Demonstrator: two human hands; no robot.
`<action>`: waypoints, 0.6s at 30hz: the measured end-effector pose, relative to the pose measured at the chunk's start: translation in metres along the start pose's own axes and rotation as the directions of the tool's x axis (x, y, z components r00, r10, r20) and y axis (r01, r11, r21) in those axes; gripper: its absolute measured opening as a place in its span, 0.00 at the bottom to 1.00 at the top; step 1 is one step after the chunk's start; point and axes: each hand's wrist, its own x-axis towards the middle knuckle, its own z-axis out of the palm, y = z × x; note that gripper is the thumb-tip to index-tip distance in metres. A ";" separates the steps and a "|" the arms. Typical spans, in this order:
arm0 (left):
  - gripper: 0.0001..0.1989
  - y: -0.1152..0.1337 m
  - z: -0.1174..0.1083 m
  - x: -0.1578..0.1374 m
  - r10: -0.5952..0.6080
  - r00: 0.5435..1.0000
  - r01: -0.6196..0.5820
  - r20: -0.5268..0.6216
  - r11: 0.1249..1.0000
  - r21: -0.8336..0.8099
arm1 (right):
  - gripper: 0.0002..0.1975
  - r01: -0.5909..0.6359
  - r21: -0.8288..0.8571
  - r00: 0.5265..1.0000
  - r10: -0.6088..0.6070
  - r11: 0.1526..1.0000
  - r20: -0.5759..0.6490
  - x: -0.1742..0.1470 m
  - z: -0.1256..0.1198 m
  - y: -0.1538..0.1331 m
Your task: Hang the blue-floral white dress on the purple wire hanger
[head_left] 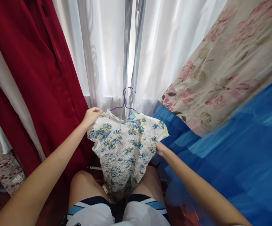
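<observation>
A short-sleeved white blouse (pixel 126 147) with blue and green flowers hangs on a purple wire hanger (pixel 124 102) in front of me. The hanger's hook stands above the neckline, against the white curtain. My left hand (pixel 92 117) pinches the blouse at its left shoulder, fingers closed on the cloth. On the other side, my right hand (pixel 160 148) grips the blouse just below the right sleeve, its fingers mostly hidden behind the fabric. The lower part of the blouse drops between my knees.
White curtains (pixel 105 47) and a grey metal post (pixel 127 40) stand ahead. Dark red cloth (pixel 44 78) hangs on the left. To the right are a beige flowered cloth (pixel 220 72) and a large blue cloth (pixel 239 163). My legs (pixel 84 188) are below the blouse.
</observation>
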 end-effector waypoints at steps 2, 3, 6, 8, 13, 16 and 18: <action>0.19 -0.002 0.000 -0.001 -0.034 0.999 0.034 -0.006 0.999 -0.004 | 0.24 -0.049 0.002 0.999 0.049 0.999 0.003 -0.001 -0.006 0.006; 0.19 -0.003 -0.001 -0.003 -0.045 0.999 0.045 -0.009 0.999 -0.008 | 0.24 -0.058 0.006 0.998 0.058 0.998 0.003 -0.002 -0.009 0.007; 0.20 -0.010 -0.006 -0.013 -0.040 0.999 0.040 -0.016 0.999 -0.016 | 0.27 0.038 0.060 0.998 -0.035 0.997 -0.058 -0.003 -0.021 -0.006; 0.20 -0.015 -0.012 -0.024 0.040 0.999 -0.040 0.007 0.999 0.016 | 0.32 0.160 0.087 0.978 -0.146 0.983 -0.149 -0.005 -0.032 -0.025; 0.15 -0.021 -0.025 -0.054 0.326 0.945 -0.317 0.034 0.879 0.355 | 0.28 0.269 0.006 0.946 -0.264 0.963 -0.187 -0.015 -0.036 -0.070; 0.17 -0.019 -0.025 -0.068 0.402 0.916 -0.330 -0.004 0.758 0.563 | 0.21 0.429 -0.077 0.846 -0.430 0.900 -0.316 -0.017 -0.024 -0.080; 0.18 -0.016 -0.022 -0.074 0.411 0.911 -0.338 -0.001 0.750 0.568 | 0.21 0.521 -0.127 0.751 -0.524 0.844 -0.403 -0.014 -0.019 -0.088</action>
